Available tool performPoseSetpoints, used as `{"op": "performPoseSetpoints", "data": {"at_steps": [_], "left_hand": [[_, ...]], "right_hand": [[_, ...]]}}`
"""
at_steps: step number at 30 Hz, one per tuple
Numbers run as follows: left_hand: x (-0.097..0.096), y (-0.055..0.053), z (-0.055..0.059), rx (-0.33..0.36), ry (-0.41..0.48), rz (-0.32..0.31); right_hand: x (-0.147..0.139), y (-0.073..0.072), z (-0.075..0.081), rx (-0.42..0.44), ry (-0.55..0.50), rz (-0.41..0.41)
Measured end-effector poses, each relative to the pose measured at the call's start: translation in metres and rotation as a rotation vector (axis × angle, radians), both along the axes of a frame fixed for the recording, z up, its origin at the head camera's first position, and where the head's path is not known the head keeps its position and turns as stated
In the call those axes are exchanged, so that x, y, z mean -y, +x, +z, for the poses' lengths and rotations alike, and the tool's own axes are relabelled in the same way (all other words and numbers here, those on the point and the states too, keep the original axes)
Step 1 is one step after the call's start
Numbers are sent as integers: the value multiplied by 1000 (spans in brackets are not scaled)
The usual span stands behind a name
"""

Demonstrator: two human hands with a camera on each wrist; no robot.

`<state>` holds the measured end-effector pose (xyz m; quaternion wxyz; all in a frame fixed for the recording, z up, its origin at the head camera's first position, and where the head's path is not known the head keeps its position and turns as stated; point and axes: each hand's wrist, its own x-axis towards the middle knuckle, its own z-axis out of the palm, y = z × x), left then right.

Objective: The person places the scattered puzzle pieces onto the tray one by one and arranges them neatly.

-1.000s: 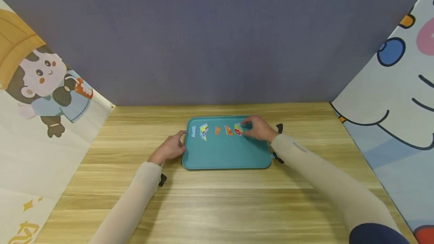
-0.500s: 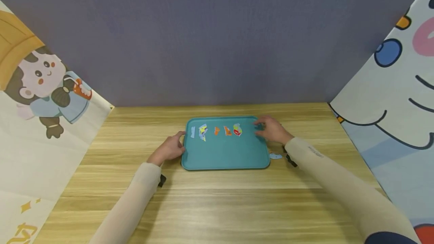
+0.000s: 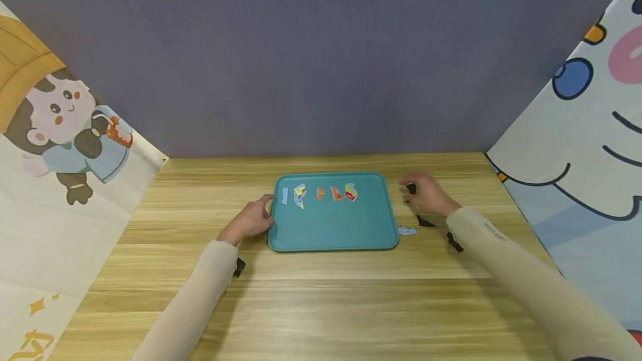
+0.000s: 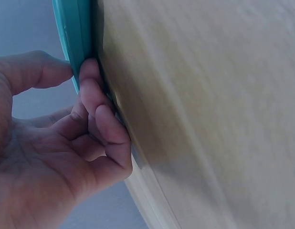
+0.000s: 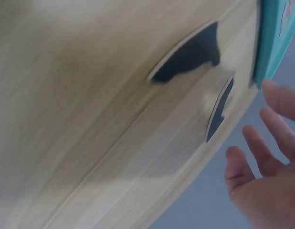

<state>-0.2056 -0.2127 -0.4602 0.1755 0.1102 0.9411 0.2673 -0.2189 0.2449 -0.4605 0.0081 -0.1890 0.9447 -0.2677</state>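
A teal tray point(image 3: 331, 233) lies on the wooden table. My left hand point(image 3: 249, 219) holds its left edge; in the left wrist view the thumb meets the rim and curled fingers point(image 4: 95, 88) press against the outer side. Across the tray's upper part runs a row of flat, irregular picture pieces: pale blue point(image 3: 285, 195), yellow and purple point(image 3: 300, 195), orange point(image 3: 320, 194), orange and white point(image 3: 336, 193), red and green point(image 3: 350, 193). Right of the tray, my right hand point(image 3: 427, 194) hovers with spread, relaxed fingers over a black piece point(image 3: 411, 188), holding nothing.
More black-faced pieces lie near the right forearm, one at mid-right point(image 3: 426, 222) and another by the sleeve point(image 3: 454, 242). A light blue piece point(image 3: 407, 231) sits beside the tray's lower right corner. A dark piece point(image 3: 239, 267) shows partly behind the left sleeve. A grey panel point(image 3: 321, 71) stands behind the table.
My right hand has left the red and green piece on the tray and moved right, past the rim, to above the black pieces. The left hand stays at the tray's edge.
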Motion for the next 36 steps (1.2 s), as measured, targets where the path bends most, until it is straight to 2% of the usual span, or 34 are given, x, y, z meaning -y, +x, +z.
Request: {"op": "performPoseSetpoints", "data": {"at_steps": [9,19,26,33,36], "left_hand": [[1,0,0,6,-15,4],[1,0,-1,-1,-13,-6],[2,-2,-2,-8,-17,-12],[2,-1,-1,4,-20,-10],[1,-1,-1,4,-23,-6]], "right_hand": [[-17,-1,-9,35,105,55],[-23,-1,-10,-20,106,63],[-25,-1,-7,-16,75,34],[-31,-5,-13,-31,62,-48],[-34,-7,-15,-23,64,-53]]}}
